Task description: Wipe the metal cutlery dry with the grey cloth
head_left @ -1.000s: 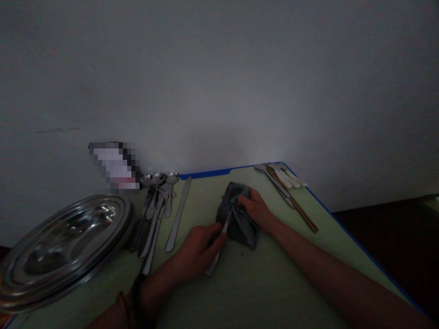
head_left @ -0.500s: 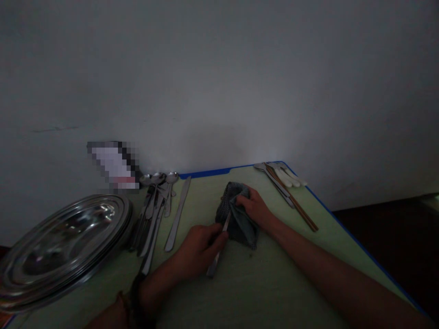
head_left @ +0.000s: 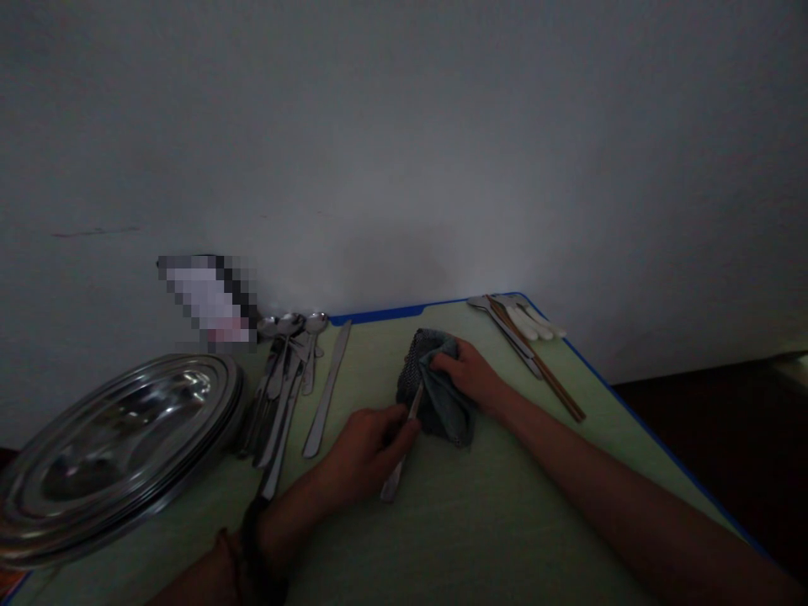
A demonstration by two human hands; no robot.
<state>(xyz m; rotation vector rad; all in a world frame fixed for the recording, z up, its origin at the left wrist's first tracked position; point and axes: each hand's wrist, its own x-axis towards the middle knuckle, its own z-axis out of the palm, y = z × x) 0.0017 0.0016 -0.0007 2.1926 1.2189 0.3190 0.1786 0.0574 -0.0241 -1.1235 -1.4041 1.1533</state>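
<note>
My left hand (head_left: pixel 369 446) is closed on the flat handle of a metal cutlery piece (head_left: pixel 392 481), pinched between thumb and fingers. Its far end goes into a dark grey-blue cloth (head_left: pixel 445 412), so I cannot see whether it is a knife or something else. Bunched around that end, the cloth is gripped by my right hand (head_left: pixel 470 374), thumb on top. To the left of my left hand, a table knife (head_left: pixel 328 396) lies on the pale green table (head_left: pixel 505 522).
Several spoons (head_left: pixel 316 321) and other cutlery lie in a heap on the left. Stacked oval metal platters (head_left: pixel 119 454) stand nearer the left edge. A pixelated object (head_left: pixel 208 299) leans by the wall. At the back right are brown chopsticks (head_left: pixel 536 362), metal cutlery and white-handled pieces (head_left: pixel 523 324).
Both hands keep their grips on the cutlery piece and the cloth. Little has moved; the whole view has shifted slightly.
</note>
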